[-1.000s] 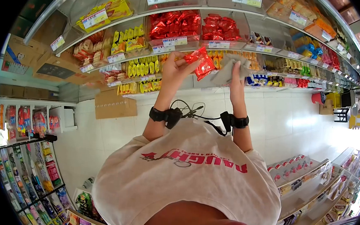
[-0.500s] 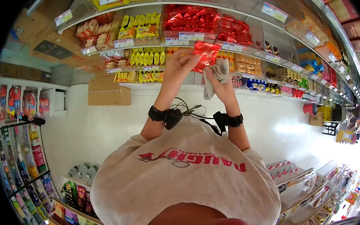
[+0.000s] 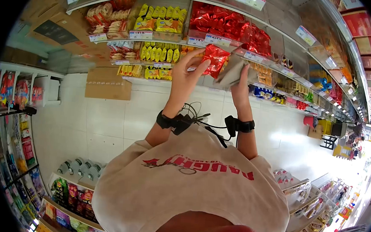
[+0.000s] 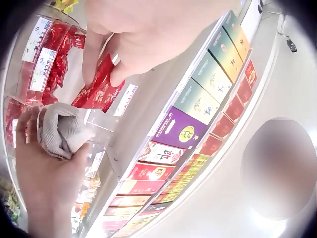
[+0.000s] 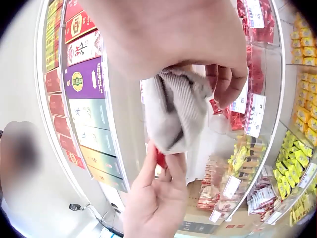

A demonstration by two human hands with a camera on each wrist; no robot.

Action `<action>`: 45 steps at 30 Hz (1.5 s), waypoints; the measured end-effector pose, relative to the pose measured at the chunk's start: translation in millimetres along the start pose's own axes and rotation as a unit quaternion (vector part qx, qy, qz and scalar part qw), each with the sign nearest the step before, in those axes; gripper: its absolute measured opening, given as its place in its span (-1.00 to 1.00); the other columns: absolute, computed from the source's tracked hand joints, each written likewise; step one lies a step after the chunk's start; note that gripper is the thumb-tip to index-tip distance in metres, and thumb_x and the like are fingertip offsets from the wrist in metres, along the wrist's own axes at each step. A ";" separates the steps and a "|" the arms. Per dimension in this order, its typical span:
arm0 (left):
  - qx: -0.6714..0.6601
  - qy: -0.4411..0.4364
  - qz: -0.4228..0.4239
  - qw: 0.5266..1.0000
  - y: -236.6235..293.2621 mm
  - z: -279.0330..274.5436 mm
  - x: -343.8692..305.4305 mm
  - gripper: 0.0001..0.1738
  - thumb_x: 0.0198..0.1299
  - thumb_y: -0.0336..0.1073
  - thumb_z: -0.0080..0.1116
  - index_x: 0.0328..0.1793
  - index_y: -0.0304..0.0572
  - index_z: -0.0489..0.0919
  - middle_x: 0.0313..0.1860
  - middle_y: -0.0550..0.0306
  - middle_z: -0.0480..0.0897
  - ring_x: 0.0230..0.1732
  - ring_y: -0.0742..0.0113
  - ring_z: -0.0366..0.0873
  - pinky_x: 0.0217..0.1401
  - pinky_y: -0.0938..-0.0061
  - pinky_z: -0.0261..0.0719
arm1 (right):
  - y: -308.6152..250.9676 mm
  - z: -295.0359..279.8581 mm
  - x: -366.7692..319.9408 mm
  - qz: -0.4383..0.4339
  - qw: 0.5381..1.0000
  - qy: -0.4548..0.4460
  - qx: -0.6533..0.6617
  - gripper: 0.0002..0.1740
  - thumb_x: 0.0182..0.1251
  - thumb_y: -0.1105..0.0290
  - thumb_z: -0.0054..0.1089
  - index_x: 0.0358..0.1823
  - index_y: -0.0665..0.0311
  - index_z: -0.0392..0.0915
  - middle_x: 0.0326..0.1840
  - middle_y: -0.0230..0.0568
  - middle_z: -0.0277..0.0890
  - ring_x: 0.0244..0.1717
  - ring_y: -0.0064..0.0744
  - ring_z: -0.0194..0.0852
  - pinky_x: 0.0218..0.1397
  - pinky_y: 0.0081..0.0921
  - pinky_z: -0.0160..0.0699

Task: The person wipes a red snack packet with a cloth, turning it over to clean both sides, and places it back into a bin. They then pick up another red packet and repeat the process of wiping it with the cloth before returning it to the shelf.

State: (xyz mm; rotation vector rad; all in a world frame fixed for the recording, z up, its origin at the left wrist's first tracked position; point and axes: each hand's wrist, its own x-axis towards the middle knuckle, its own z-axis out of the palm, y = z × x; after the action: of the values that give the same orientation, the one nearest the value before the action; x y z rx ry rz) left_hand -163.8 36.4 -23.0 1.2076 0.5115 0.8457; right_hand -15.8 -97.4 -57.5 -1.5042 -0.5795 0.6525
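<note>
In front of the shelves my left hand pinches a shiny red packet between thumb and fingers. The left wrist view shows the packet hanging from the fingertips, its lower end near the cloth. My right hand holds a folded grey ribbed cloth, which is blurred at the packet's lower right in the head view. Seen from the right wrist, the bunched cloth hides most of the packet; only a red bit shows above the left hand.
A clear bin of red packets sits on the shelf just beyond the hands, beside yellow packets. Price tags line the shelf edges. Black cables run between the wrist bands. A cardboard box stands on the floor at left.
The cloth was apart from the packet, came against it half a second ago, and has now shifted right again. Shelves have slid rightward in the head view. Both hands keep their holds.
</note>
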 end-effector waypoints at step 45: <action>0.171 -0.030 0.050 0.983 -60.2 231.3 -55.7 -0.59 0.24 -0.36 0.45 0.17 -0.31 0.60 -0.18 0.13 0.69 -0.20 0.47 0.64 -0.09 0.53 0.63 | -18.5 -188.6 -48.0 -0.055 0.966 0.120 0.220 -0.64 0.47 0.28 0.32 0.15 0.33 0.55 -0.04 -0.40 0.57 -0.05 -0.62 0.47 0.04 -0.59 0.48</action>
State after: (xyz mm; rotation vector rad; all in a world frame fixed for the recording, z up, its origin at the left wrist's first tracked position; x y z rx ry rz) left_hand -8.1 -153.1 -15.4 1.5812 0.5657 0.8233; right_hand 84.4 -263.9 -36.0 -1.1025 -0.3019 0.4663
